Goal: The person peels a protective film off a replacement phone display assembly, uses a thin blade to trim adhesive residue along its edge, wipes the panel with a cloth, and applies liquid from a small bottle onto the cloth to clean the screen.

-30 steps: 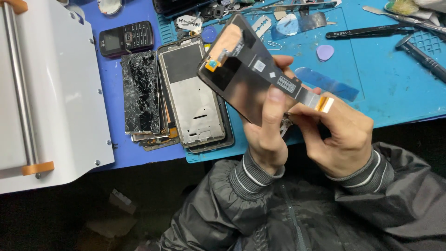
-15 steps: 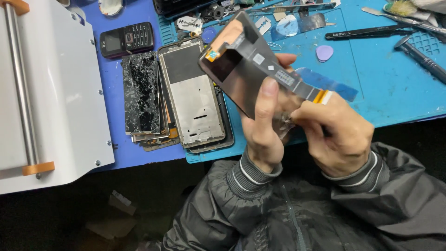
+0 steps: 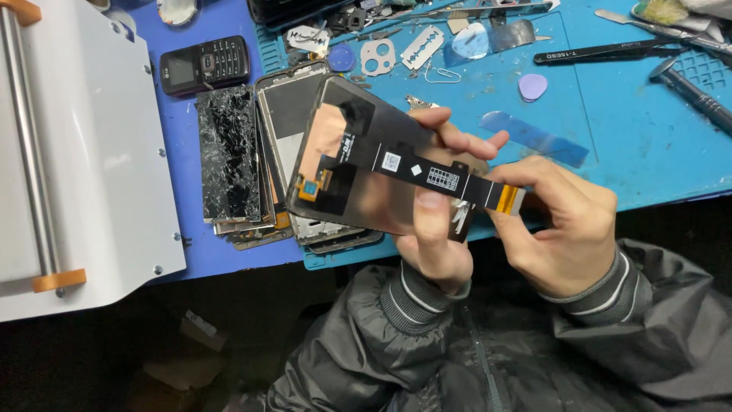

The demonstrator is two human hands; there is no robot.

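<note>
The screen (image 3: 358, 164) has swung flatter; left hand (image 3: 435, 244) clamps its edge, right hand (image 3: 568, 229) now pinches the flex (image 3: 465, 185) end, pulled straight.

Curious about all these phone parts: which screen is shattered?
The cracked screen lying atop the stack left of the hands; the display panel held in both hands looks intact.

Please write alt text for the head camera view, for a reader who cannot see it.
Two bare hands hold a dark phone display panel over a blue work mat; the left hand grips it, the right hand pinches its flex cable. Cracked screens lie beside.
</note>
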